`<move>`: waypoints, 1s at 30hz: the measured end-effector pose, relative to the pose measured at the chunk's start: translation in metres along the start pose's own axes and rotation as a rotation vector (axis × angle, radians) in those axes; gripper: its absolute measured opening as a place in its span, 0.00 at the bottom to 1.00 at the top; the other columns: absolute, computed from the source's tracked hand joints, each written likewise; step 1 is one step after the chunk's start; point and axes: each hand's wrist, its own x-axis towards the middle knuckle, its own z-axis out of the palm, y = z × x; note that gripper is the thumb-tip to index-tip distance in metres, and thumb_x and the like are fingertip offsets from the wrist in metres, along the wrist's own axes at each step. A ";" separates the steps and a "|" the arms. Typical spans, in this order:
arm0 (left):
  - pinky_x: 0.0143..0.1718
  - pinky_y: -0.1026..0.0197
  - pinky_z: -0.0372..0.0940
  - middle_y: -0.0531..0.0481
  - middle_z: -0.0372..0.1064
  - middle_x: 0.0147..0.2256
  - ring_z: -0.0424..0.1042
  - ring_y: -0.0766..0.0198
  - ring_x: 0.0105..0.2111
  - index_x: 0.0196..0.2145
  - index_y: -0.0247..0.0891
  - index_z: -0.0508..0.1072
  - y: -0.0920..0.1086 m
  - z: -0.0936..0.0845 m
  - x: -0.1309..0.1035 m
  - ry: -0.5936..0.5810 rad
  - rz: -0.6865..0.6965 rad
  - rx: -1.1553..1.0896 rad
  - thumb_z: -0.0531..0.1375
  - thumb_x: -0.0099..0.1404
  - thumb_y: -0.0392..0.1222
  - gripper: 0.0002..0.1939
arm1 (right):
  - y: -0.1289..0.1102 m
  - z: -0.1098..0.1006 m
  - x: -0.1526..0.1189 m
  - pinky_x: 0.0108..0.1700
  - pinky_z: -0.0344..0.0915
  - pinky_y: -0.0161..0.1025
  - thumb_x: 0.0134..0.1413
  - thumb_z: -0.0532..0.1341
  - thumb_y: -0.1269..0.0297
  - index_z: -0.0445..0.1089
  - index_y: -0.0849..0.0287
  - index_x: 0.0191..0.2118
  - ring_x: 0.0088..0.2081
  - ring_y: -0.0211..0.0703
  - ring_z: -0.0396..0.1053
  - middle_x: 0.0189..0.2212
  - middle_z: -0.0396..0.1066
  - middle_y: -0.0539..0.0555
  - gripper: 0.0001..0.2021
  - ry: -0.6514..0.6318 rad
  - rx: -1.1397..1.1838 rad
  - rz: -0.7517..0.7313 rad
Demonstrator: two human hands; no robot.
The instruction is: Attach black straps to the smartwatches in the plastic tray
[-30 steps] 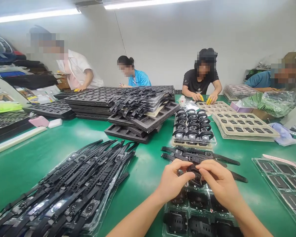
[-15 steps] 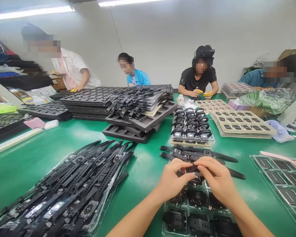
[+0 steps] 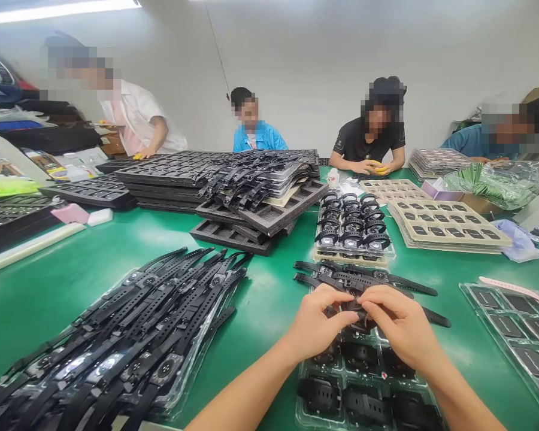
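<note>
Both hands meet over a clear plastic tray (image 3: 300, 389) of black smartwatches in front of me. Thumb and fingers of my left hand (image 3: 324, 317) pinch a black smartwatch (image 3: 362, 323) from the left. My right hand (image 3: 397, 317) grips the same watch from the right, fingertips almost touching those of the left. Most of that watch is hidden behind my fingers. Nearer to me, curled black watch straps (image 3: 366, 407) fill the tray's compartments. Just beyond my hands, several watches with straps laid out flat (image 3: 381, 276) lie across the tray's far end.
At left, many black watches lie on another clear tray (image 3: 193, 353). Black foam trays (image 3: 269, 218) are stacked behind it. Looped watches (image 3: 353, 224) stand in a tray straight ahead. Beige trays (image 3: 449, 242) and a clear tray with a pink strap (image 3: 498, 335) are at right. Several people sit or stand opposite.
The view has shifted slightly, so things sit a little farther right. My hands keep their pinch on the watch, with only small finger movement. The person in blue has raised their head.
</note>
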 end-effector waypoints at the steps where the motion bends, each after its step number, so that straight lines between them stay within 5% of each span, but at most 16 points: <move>1: 0.40 0.60 0.68 0.48 0.74 0.37 0.72 0.60 0.37 0.39 0.41 0.82 -0.001 0.000 0.000 -0.003 -0.004 -0.009 0.69 0.56 0.37 0.11 | 0.000 0.001 -0.001 0.40 0.74 0.42 0.65 0.61 0.61 0.79 0.52 0.37 0.38 0.48 0.76 0.36 0.79 0.55 0.09 0.018 0.001 0.004; 7: 0.43 0.59 0.67 0.48 0.76 0.40 0.72 0.59 0.40 0.44 0.38 0.79 -0.007 0.006 0.001 0.032 -0.038 -0.176 0.68 0.55 0.34 0.17 | 0.002 0.009 -0.005 0.45 0.77 0.46 0.62 0.64 0.59 0.80 0.51 0.39 0.42 0.51 0.78 0.40 0.81 0.56 0.07 0.193 0.063 0.000; 17: 0.42 0.60 0.67 0.49 0.76 0.35 0.73 0.58 0.38 0.36 0.40 0.83 -0.005 0.006 0.000 0.064 -0.037 -0.051 0.71 0.53 0.35 0.11 | -0.002 -0.010 0.002 0.39 0.73 0.43 0.66 0.60 0.60 0.77 0.53 0.35 0.35 0.48 0.76 0.34 0.77 0.54 0.10 -0.085 -0.032 0.035; 25: 0.42 0.59 0.67 0.49 0.76 0.34 0.73 0.59 0.38 0.37 0.42 0.84 -0.007 0.006 -0.001 0.031 0.042 0.023 0.72 0.53 0.35 0.12 | 0.000 -0.003 0.001 0.44 0.72 0.42 0.67 0.58 0.64 0.78 0.53 0.40 0.41 0.49 0.76 0.39 0.79 0.54 0.09 -0.017 -0.034 -0.057; 30: 0.40 0.60 0.68 0.48 0.76 0.36 0.74 0.58 0.39 0.38 0.40 0.83 -0.007 0.005 0.000 0.078 0.007 0.015 0.71 0.54 0.34 0.12 | 0.000 -0.004 0.001 0.37 0.71 0.40 0.66 0.59 0.66 0.76 0.53 0.35 0.35 0.46 0.75 0.33 0.77 0.53 0.10 -0.066 -0.070 -0.049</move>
